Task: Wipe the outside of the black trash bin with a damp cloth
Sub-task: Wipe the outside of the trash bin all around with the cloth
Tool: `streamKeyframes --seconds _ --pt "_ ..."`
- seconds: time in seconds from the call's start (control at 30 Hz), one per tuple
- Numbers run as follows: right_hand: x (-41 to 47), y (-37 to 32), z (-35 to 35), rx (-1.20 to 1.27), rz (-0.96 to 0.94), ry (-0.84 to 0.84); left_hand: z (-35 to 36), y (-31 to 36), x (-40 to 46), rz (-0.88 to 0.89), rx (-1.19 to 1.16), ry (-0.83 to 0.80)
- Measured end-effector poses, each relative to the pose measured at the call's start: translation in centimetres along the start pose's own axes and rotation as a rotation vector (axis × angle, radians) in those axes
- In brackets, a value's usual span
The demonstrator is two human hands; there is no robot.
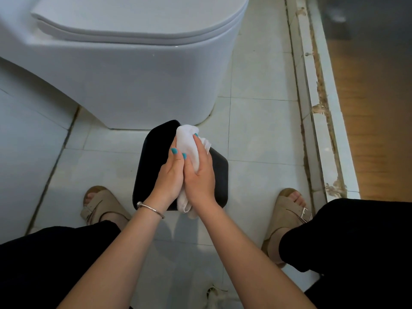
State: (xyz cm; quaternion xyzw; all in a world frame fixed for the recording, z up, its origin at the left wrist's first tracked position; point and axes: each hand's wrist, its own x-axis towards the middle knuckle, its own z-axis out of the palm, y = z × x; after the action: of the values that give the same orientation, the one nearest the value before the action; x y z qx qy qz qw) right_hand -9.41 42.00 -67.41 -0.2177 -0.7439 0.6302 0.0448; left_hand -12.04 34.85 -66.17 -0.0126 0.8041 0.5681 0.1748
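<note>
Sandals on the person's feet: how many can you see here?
2. One beige buckled sandal is on the tiled floor left of the black trash bin; the other beige sandal is to its right, partly hidden by the black trouser leg.

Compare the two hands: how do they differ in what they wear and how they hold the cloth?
The left hand has a silver bracelet at its wrist; the right hand has none. The right hand wraps the white cloth from the side; the left pinches it beside it. Both have teal nails and are above the black bin.
</note>
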Motion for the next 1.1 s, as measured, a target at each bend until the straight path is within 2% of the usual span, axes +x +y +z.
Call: streamKeyframes --seconds 0.27,0.77,0.93,1.1 --pt "1.5 1.6 0.6 -0.107 -0.027 0.042 -1.2 -0.1 0.2 0.013 0.069 -0.016" --pt "6.9 7.9 -2.5 -0.14 0.285 0.147 -1.9 -1.3 0.3 0.022 -0.005 -0.002" --pt "7.7 8.4 -2.7 -0.145 0.383 0.181 -1.9 -1.0 0.2 0.014 0.06 -0.001" --pt "7.5 6.3 -1.9 -0.207 0.29 0.098 -2.0 -1.4 0.2 0.014 0.145 0.02"
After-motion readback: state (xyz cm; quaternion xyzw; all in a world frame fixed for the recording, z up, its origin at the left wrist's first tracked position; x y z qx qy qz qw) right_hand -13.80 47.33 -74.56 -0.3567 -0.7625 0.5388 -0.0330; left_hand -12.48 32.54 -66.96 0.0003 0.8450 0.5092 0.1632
